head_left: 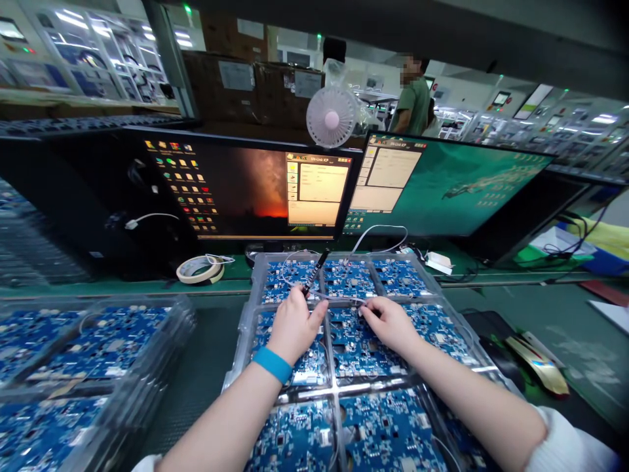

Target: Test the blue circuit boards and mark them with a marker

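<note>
Blue circuit boards [383, 429] lie in the compartments of a clear plastic tray [335, 380] in front of me. My left hand [295, 324], with a blue band on its wrist, is closed around a black marker pen [316, 270] that points up and to the right. My right hand [390, 324] pinches the end of a thin white cable [344, 299] just above a board in the middle row. This cable runs leftward past my left thumb. Another white cable [363, 231] rises from a board in the back row towards the monitors.
Two lit monitors [246, 190] stand behind the tray, a small fan [332, 118] above them. A tape roll [200, 269] lies at the back left. More stacked trays of boards [103, 341] are on the left. A dark mouse [498, 357] sits right. A person [414, 98] stands beyond.
</note>
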Available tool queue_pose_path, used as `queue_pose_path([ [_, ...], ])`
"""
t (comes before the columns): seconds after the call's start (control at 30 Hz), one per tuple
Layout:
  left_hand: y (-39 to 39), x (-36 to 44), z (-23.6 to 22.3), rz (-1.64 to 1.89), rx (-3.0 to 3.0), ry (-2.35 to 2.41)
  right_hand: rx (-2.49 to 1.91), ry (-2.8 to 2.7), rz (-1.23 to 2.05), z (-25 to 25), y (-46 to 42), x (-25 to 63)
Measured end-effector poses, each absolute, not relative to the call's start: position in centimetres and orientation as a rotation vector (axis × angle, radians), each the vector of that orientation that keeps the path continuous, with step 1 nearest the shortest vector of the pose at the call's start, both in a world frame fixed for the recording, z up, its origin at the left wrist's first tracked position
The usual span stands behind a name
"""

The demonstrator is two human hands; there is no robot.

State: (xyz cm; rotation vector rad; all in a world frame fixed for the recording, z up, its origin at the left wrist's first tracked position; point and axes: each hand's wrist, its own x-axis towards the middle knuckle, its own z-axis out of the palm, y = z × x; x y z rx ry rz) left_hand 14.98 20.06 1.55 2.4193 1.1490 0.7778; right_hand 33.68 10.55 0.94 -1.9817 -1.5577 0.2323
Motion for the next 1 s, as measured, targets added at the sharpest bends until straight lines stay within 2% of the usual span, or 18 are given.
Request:
queue_pose_path([
  [0.47, 19.9, 14.9, 1.8, 0.736, 2.458, 1.169, -2.022, -1.778, 0.12, 1.2, 10.9, 33.0],
  [0.63, 19.9, 14.8, 1.8, 0.713, 2.543, 1.191, -1.941, -1.832, 0.094, 4.0, 9.8, 34.0],
  [0.73, 19.8, 14.8, 1.9, 0.789, 2.62, 1.22, -1.984, -1.819, 0.005, 6.4, 8.1, 37.6],
  [0.83, 19.5, 14.7, 2.3, 0.868, 2.657, 1.098, -2.185, -1.627, -0.107, 6.4, 5.0, 44.0],
  [1.0, 18.0, 14.7, 3.5, 0.635, 2.712, 0.402, -2.591, -1.342, -0.186, 0.0, -2.2, 55.1],
])
